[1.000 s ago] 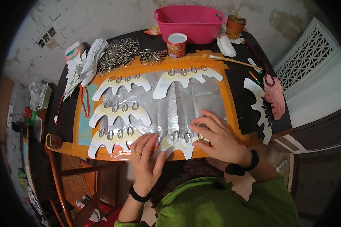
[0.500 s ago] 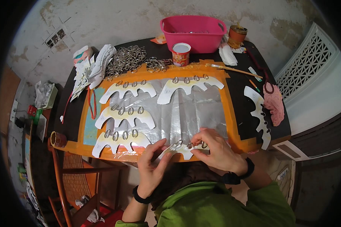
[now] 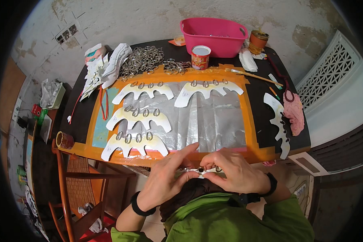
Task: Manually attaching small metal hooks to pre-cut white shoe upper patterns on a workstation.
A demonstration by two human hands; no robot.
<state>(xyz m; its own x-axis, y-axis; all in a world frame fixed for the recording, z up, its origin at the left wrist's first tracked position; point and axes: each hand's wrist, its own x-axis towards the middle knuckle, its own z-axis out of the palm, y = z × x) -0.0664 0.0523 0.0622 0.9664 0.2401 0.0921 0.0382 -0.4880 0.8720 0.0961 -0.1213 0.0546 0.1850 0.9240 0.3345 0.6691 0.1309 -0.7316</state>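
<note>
Just off the table's front edge, I hold a white scalloped paper strip [image 3: 208,171] with metal rings on it, seen nearly edge-on. My left hand [image 3: 161,179] is closed on its left end, thumb underneath and index finger reaching out above. The thumb and fingers of my right hand [image 3: 236,171] pinch its right part beside a ring; they hide much of the strip. Ahead of my hands, several similar ringed strips lie on a grey plastic sheet [image 3: 222,121]: one at the far left [image 3: 165,93], one at the far middle [image 3: 185,98], others nearer on the left [image 3: 162,123].
Orange tape [image 3: 250,121] borders the sheet. A heap of metal rings [image 3: 143,60], a red can [image 3: 200,60] and a pink tub [image 3: 213,46] stand at the back. A brush [image 3: 254,75], another white strip [image 3: 279,121] and a pink cloth [image 3: 293,115] lie right; a wooden chair [image 3: 62,181] stands left.
The held strip has come toward me, off the table edge, and is tipped more edge-on. My left hand has moved closer to my right hand. The whole view has shifted slightly.
</note>
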